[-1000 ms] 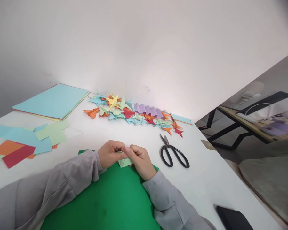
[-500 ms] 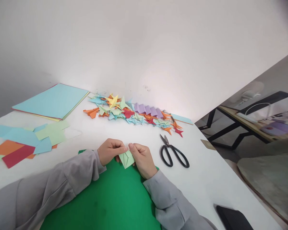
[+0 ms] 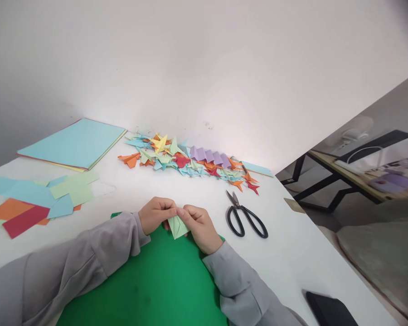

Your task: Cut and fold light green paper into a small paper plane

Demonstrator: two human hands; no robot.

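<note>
A small piece of light green folded paper [image 3: 177, 227] is pinched between my two hands, its point facing down toward me. My left hand [image 3: 156, 213] grips its upper left side, the thumb lying along the top edge. On the other side my right hand [image 3: 202, 226] is closed on it, thumb pressed at the top and touching the left thumb. Diagonal creases show on the paper; its upper part is hidden behind my thumbs. Below both hands spreads a green mat [image 3: 149, 276]. Black-handled scissors [image 3: 240, 210] lie to the right of my right hand, blades slightly apart.
Along the wall runs a heap of colourful folded paper figures [image 3: 182, 160], with a purple pleated strip [image 3: 209, 155] among them. Loose cut paper pieces [image 3: 27, 219] lie at left, before a stack of large sheets [image 3: 73, 142]. A black flat object [image 3: 329, 310] rests at lower right.
My right thumb has moved left along the top of the folded paper until it meets the left thumb. Less of the paper's right side shows. My left hand has barely moved.
</note>
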